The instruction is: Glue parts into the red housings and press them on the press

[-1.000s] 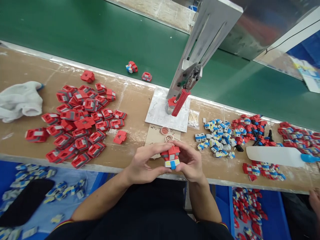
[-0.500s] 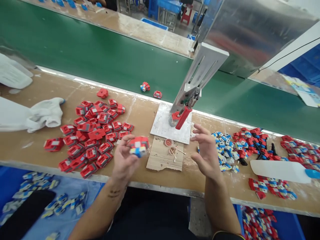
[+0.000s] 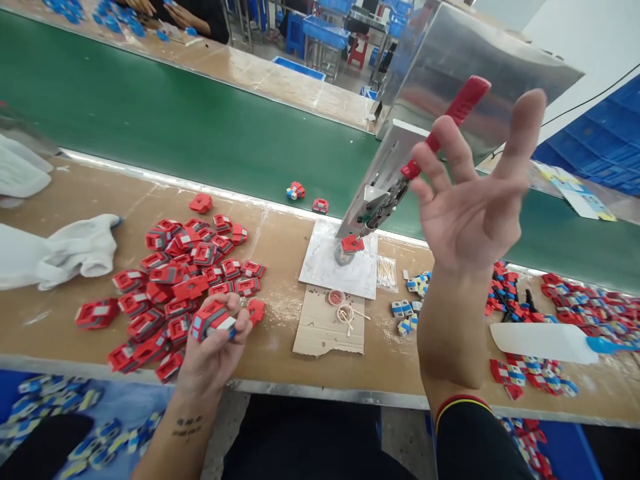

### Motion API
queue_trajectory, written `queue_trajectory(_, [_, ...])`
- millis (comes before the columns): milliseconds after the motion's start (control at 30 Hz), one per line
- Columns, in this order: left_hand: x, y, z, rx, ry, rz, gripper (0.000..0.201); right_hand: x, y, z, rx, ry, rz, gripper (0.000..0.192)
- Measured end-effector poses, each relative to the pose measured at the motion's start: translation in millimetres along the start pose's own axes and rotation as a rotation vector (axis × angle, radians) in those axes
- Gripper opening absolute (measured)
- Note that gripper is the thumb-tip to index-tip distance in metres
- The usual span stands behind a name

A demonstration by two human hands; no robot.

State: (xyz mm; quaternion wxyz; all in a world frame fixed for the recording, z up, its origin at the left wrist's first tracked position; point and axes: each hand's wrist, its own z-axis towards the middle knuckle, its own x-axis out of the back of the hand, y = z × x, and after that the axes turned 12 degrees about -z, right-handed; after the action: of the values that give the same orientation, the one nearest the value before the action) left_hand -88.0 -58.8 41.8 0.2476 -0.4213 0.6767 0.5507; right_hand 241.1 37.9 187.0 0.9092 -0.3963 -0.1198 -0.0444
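Note:
My left hand (image 3: 213, 357) is closed around a red, grey, white and blue plastic toy part (image 3: 215, 317), in front of a heap of red and grey toy parts (image 3: 193, 287). Beside its fingertips is another red part (image 3: 257, 309); whether they touch it, I cannot tell. My right hand (image 3: 465, 213) is raised with its fingers spread, the fingers overlapping the red lever handle (image 3: 467, 100) of a toggle clamp press (image 3: 377, 207). That lever points up. Under the press, a red part (image 3: 353, 245) sits on a round holder on the white base plate (image 3: 315, 267).
Cotton swabs and small dishes (image 3: 345, 313) rest on cardboard (image 3: 307, 337). A swab bag (image 3: 387, 272) lies beside the plate. White-blue blocks (image 3: 406, 310) and a white bottle (image 3: 540, 341) are at right. Beyond runs a green conveyor belt (image 3: 225, 133); a co-worker's hands (image 3: 187, 20) show behind it.
My right hand has risen to the lever, which has swung from down to up. My left hand has moved left and nearer with its toy part, toward the red heap.

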Motion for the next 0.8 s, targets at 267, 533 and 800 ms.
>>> queue_trajectory(267, [5.2, 2.2, 5.5, -0.043, -0.079, 0.074, 0.055, -27.6, 84.5, -91.1, -0.482, 0.114, -0.533, 0.040])
queue_trajectory(533, [-0.1, -14.8, 12.7, 0.040, -0.029, 0.229, 0.058, -23.4, 123.7, -106.5, -0.653, 0.013, -0.401, 0.041])
queue_trajectory(800, [4.2, 9.1, 18.7, 0.101, -0.037, 0.419, 0.060, 110.2, 169.6, -60.7, -0.862, -0.017, -0.895, 0.051])
